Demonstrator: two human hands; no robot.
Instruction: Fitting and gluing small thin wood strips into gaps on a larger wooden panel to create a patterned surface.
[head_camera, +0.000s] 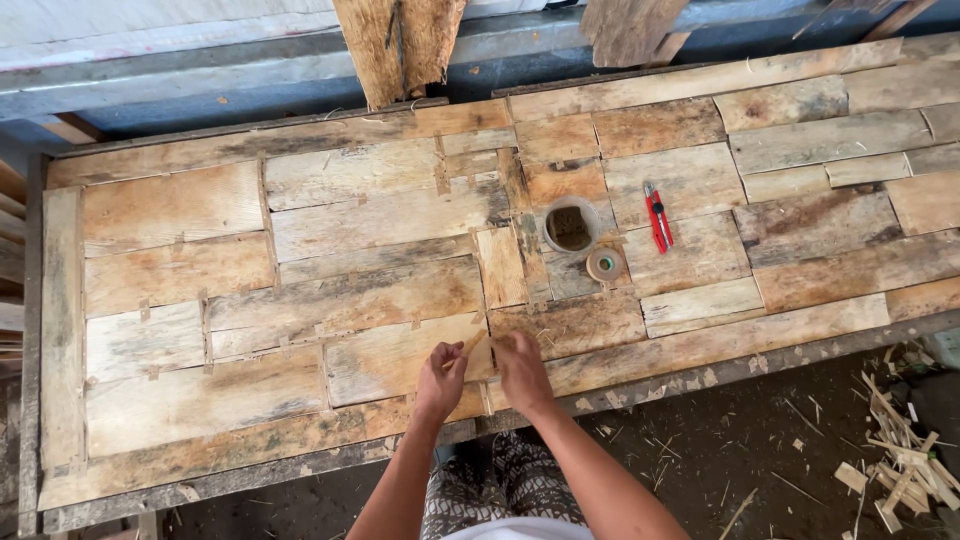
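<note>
Together, the left hand (441, 378) and right hand (521, 368) pinch a short strip of tape (479, 343) between them at the counter's (170, 210) near edge, its long axis running hand to hand, each equally close
</note>
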